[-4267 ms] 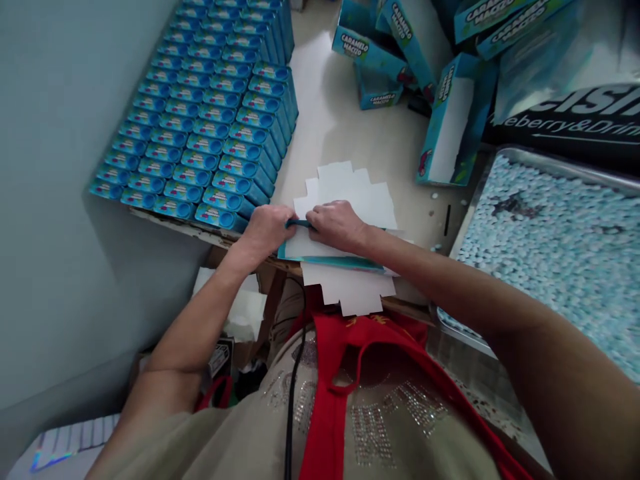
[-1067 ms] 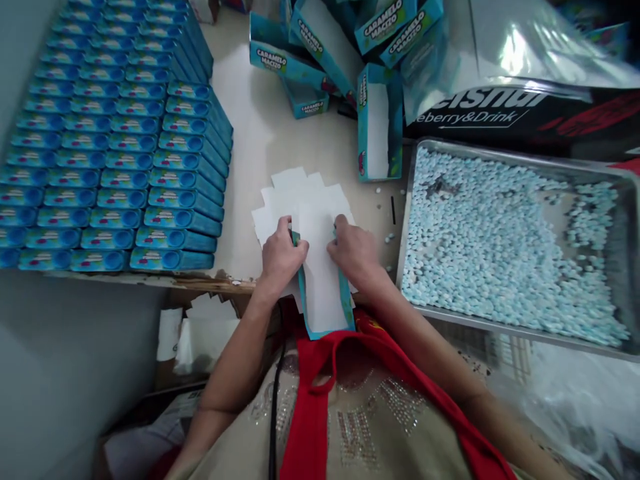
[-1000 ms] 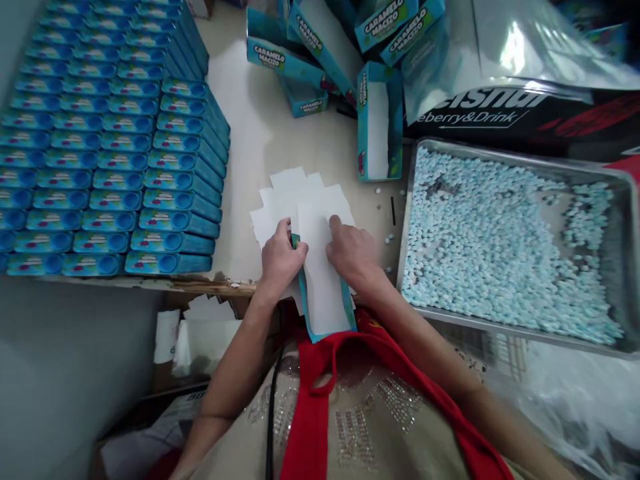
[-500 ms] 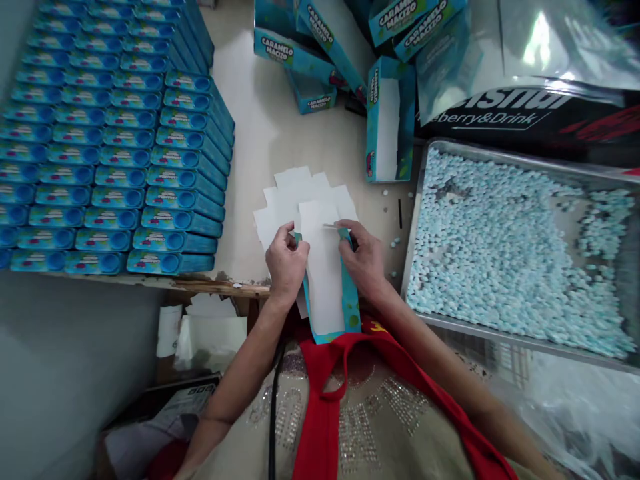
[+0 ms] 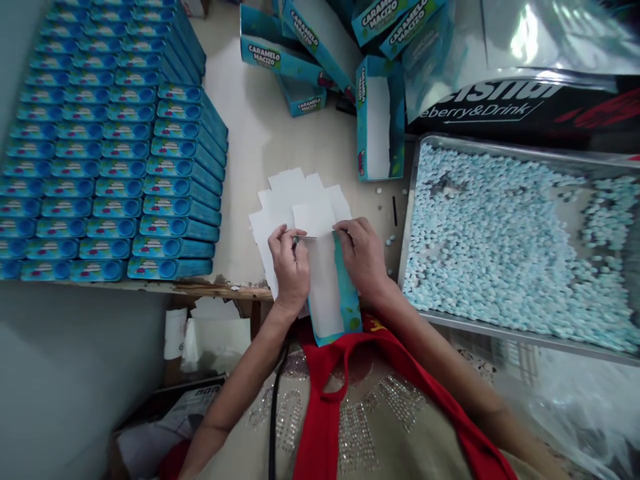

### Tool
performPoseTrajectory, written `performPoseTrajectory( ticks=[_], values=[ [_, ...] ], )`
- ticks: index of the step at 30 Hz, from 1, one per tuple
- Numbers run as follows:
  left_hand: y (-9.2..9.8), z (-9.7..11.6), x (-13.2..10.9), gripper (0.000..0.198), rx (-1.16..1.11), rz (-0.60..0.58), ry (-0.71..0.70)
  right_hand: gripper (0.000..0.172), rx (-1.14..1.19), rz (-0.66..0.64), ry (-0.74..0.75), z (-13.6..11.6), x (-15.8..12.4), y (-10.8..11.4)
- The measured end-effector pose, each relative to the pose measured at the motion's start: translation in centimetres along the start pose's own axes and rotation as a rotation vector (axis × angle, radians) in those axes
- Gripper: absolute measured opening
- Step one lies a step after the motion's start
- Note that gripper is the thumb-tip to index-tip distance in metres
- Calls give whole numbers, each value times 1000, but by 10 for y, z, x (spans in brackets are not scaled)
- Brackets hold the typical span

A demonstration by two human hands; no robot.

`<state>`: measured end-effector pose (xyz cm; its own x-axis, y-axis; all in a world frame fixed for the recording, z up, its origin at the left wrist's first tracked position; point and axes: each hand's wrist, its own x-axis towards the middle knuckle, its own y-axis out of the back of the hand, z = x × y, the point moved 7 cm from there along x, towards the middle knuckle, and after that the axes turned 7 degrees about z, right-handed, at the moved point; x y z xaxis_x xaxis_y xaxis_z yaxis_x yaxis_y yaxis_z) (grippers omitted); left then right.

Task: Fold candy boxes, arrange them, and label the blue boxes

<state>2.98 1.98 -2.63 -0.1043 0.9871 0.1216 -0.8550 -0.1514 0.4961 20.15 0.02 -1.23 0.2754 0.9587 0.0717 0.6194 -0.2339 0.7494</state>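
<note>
I have my left hand (image 5: 289, 267) and right hand (image 5: 364, 257) both pinching the half-folded box (image 5: 327, 293) at its far end, fingers curled on its sides. It lies at the table edge on a pile of flat white cutouts (image 5: 295, 197), between the stacked blue boxes (image 5: 125, 167) and the candy tray (image 5: 405, 227).

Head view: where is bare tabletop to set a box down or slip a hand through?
Widest bare patch: the table strip between the stacked boxes and the standing open box, above the white blanks. A narrow gap runs between blanks and tray. Crowded: the loose box pile and the near edge, where the left hand and right hand grip a carton.
</note>
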Motion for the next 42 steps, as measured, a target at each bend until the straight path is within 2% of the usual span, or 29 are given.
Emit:
performPoseTrajectory(
  ticks=[4,8,10,13,15,17,20,23,26,27,28,30,33,35,38,42],
  values=[
    [-7,-4,1,17,-152,-87,75,38,-132,-95,47,-7,2,-1],
    [-16,-6,9,13,-194,-121,49,37,-277,-168,20,-4,8,-8],
    [-22,-8,11,16,-206,-125,59,38,-316,-167,47,-6,8,-10],
    [-25,-7,11,31,-172,-76,59,38,-317,-153,87,-9,6,-11],
    [-25,-4,9,38,-141,-64,39,34,-282,-138,38,-6,5,-11],
    [-24,2,7,36,-132,-61,0,34,-227,-101,-42,-2,3,-9],
    [-15,6,9,34,-101,9,-23,47,-145,-57,-74,-2,-1,-9],
    [-6,3,14,33,-27,18,34,47,-161,-97,6,-9,-8,-11],
    [-5,2,21,17,-1,-167,42,43,-179,-171,84,-11,-11,-5],
    [-5,3,24,8,6,-241,18,41,-161,-194,116,-12,-10,-2],
    [-5,5,27,7,28,-308,-16,38,-136,-218,152,-13,-6,1],
    [-5,10,34,19,131,-401,-101,31,-106,-260,194,-14,6,4],
    [-10,19,45,18,388,-485,-217,24,-142,-297,197,-13,33,1],
    [-15,26,49,15,533,-506,-275,32,-221,-376,274,-18,48,-10],
    [-20,33,51,12,667,-460,-316,23,-405,-566,472,-27,58,-27],
    [-23,33,48,11,753,-397,-373,21,-498,-678,587,-35,66,-30]
  ],
)
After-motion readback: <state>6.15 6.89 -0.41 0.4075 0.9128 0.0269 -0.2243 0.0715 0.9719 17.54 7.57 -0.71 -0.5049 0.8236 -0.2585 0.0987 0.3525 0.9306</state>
